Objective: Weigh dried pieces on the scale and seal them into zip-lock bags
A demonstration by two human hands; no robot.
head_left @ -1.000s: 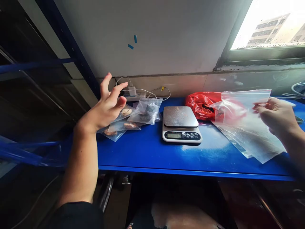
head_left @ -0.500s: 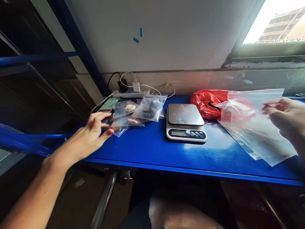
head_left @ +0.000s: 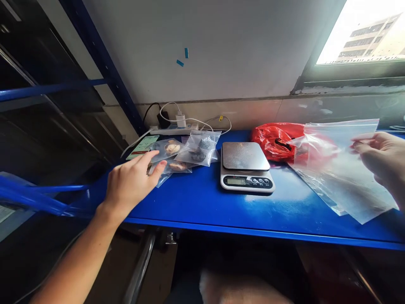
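Beside small filled bags [head_left: 201, 147], now keeps left hand [head_left: 131, 179] lower than 1 second ago, fingers open, perhaps touching them; with right hand [head_left: 379, 156], still pinches clear bag [head_left: 341, 133]. Between both hands' fingers, leaves scale [head_left: 245, 160] untouched, so seems busy with bags.

Cannot read lettering on green panel [head_left: 144, 146], part-hidden behind left hand [head_left: 134, 179]. Cannot follow right hand [head_left: 378, 158] past wrist, cut off by right edge. Cannot tell contents of red bag [head_left: 274, 141], part-covered by clear bag [head_left: 351, 181]. Cannot make out tiny button labels on scale [head_left: 247, 166].
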